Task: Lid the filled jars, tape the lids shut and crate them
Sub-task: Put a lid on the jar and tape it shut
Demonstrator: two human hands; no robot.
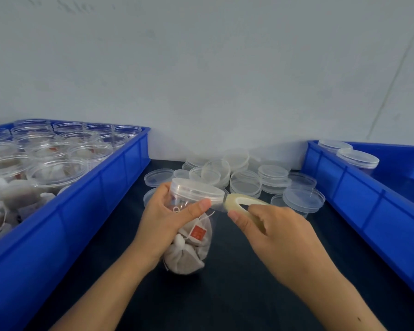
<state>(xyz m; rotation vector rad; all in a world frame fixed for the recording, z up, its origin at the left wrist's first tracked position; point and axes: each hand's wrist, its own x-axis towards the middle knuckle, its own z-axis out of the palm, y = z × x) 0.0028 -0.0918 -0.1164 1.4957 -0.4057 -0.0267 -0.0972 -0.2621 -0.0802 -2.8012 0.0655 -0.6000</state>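
A clear plastic jar [191,244] filled with white tea bags is tilted above the dark table, with a clear lid [197,190] on it. My left hand [163,218] grips the jar near its top, the thumb pressing a strip of clear tape against the lid's rim. My right hand [270,228] holds a roll of clear tape [242,202] just right of the lid, with the strip stretched from the roll to the jar.
A blue crate [101,187] at left holds several open filled jars [58,170] and loose tea bags. Another blue crate [359,192] at right holds two lidded jars [357,158]. Several loose clear lids [246,177] lie piled on the dark table [225,295] behind the hands, before a grey wall.
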